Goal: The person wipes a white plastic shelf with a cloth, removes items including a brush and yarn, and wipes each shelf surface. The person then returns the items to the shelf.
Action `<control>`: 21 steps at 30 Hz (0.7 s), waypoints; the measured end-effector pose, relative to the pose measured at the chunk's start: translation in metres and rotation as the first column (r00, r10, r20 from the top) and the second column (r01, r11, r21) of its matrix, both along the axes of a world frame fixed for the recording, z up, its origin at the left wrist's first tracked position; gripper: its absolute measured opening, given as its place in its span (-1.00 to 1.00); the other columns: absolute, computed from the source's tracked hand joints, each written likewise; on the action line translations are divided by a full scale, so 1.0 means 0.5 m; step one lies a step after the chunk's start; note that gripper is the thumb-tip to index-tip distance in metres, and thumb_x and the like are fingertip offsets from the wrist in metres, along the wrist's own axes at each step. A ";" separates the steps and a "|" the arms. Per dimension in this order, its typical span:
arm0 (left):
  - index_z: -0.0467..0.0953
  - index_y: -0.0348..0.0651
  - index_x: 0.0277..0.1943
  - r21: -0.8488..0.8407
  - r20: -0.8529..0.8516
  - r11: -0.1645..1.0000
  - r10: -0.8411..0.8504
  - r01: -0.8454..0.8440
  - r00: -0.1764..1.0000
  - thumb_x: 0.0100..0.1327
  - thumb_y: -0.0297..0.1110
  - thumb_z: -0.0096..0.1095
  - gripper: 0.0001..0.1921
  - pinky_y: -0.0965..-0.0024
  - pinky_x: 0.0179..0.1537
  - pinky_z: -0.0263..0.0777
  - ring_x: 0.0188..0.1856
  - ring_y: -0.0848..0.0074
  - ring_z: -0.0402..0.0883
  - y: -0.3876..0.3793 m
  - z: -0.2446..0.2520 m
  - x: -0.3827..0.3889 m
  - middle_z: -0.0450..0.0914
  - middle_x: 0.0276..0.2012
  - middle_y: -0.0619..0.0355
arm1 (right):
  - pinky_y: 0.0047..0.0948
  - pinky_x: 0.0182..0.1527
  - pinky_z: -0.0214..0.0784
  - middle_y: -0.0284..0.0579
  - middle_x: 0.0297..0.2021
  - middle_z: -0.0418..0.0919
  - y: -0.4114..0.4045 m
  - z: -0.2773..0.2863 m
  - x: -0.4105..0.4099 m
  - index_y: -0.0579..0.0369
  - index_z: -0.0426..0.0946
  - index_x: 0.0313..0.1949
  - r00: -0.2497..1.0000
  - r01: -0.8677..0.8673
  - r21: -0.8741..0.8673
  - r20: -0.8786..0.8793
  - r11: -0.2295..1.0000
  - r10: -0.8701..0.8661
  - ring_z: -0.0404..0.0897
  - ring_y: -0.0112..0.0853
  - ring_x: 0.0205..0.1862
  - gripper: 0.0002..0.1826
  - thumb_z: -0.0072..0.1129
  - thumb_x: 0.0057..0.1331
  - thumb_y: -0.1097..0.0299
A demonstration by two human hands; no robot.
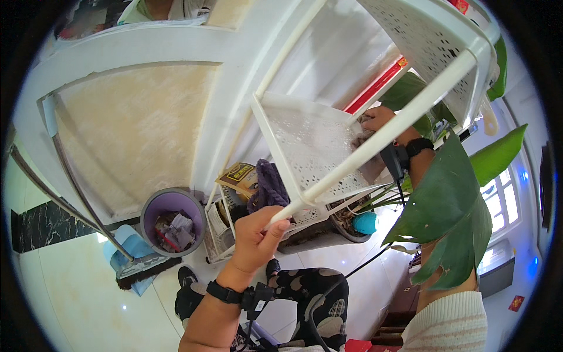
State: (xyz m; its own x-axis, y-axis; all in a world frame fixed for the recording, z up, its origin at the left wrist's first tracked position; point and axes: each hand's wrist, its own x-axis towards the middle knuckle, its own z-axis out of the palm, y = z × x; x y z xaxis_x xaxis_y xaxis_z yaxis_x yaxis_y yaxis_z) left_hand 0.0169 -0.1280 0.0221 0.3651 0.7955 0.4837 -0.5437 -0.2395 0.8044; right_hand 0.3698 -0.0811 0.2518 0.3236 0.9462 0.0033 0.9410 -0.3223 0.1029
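Note:
A white plastic rack with perforated shelves stands before me. Low on its front post (352, 163), my left hand (259, 237) is wrapped around the white tube. My right hand (379, 119) reaches in at the far right side of the middle shelf (303, 132), pressing a greyish cloth (363, 137) against the shelf's edge. That shelf shows a wet-looking, bare surface. Above it hangs the upper basket (422, 35) of the rack. Part of my right forearm is hidden behind a big green leaf (444, 211).
On the lowest tier lie a purple cloth (268, 185) and a yellow packet (239, 176). A purple-lined bin (151, 215) holding litter stands left, beside a broom (147, 268) and blue dustpan (123, 240). A planter (308, 240) with a turquoise ball (365, 223) sits behind the rack post.

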 end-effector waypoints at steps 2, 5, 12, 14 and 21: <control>0.61 -0.31 -0.14 -0.003 0.010 1.000 -0.012 0.012 1.000 0.35 -0.24 0.25 -0.74 0.61 -0.46 0.28 -0.50 0.73 0.39 0.005 0.000 0.004 0.53 -0.51 0.27 | -0.35 -0.37 0.45 -0.11 -0.48 0.65 -0.002 0.021 -0.015 0.22 0.64 -0.19 0.991 0.131 -0.189 0.059 0.973 -0.122 0.56 -0.40 -0.50 -0.66 0.27 0.08 0.27; 0.60 -0.33 -0.13 -0.011 0.015 1.000 -0.006 0.006 1.000 0.35 -0.24 0.25 -0.72 0.62 -0.45 0.28 -0.49 0.73 0.38 0.006 0.000 0.003 0.53 -0.50 0.27 | -0.27 -0.24 0.48 0.03 -0.44 0.65 -0.005 0.052 -0.057 0.20 0.66 -0.36 0.958 0.206 -0.273 0.250 0.940 -0.138 0.61 -0.15 -0.39 -0.71 0.26 0.02 0.23; 0.60 -0.33 -0.07 -0.110 0.047 0.987 -0.115 0.120 0.992 0.36 -0.21 0.26 -0.70 0.68 -0.50 0.17 -0.50 0.81 0.32 -0.004 0.005 -0.005 0.46 -0.51 0.39 | -0.32 -0.24 0.47 0.05 -0.43 0.65 0.016 0.049 -0.115 0.20 0.67 -0.35 0.989 -0.003 0.197 0.145 0.980 -0.026 0.65 -0.21 -0.37 -0.74 0.13 0.13 0.28; 0.60 -0.33 -0.08 -0.161 0.050 0.973 -0.157 0.164 0.986 0.37 -0.20 0.25 -0.69 0.67 -0.50 0.17 -0.51 0.81 0.31 -0.005 0.007 -0.007 0.46 -0.52 0.38 | -0.22 -0.18 0.47 0.10 -0.43 0.64 0.029 0.029 -0.114 0.20 0.66 -0.37 0.964 -0.182 0.195 0.227 0.964 0.136 0.62 -0.05 -0.34 -0.75 0.14 0.10 0.28; 0.60 -0.31 -0.09 -0.011 0.042 1.000 -0.021 0.021 0.999 0.36 -0.14 0.25 -0.66 0.66 -0.52 0.16 -0.54 0.81 0.30 -0.003 0.000 0.006 0.46 -0.55 0.37 | -0.38 -0.17 0.47 0.01 -0.39 0.67 0.072 -0.023 -0.125 0.22 0.65 -0.26 0.968 -0.250 0.168 0.056 0.954 0.244 0.63 -0.25 -0.34 -0.71 0.28 0.10 0.26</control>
State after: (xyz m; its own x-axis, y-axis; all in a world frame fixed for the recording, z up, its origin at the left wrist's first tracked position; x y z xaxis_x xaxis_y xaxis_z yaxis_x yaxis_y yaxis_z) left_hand 0.0198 -0.1295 0.0221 0.3618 0.7934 0.4896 -0.5814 -0.2184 0.7837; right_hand 0.3071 -0.0452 0.2403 0.0771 0.9806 0.1802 0.9903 -0.0963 0.1001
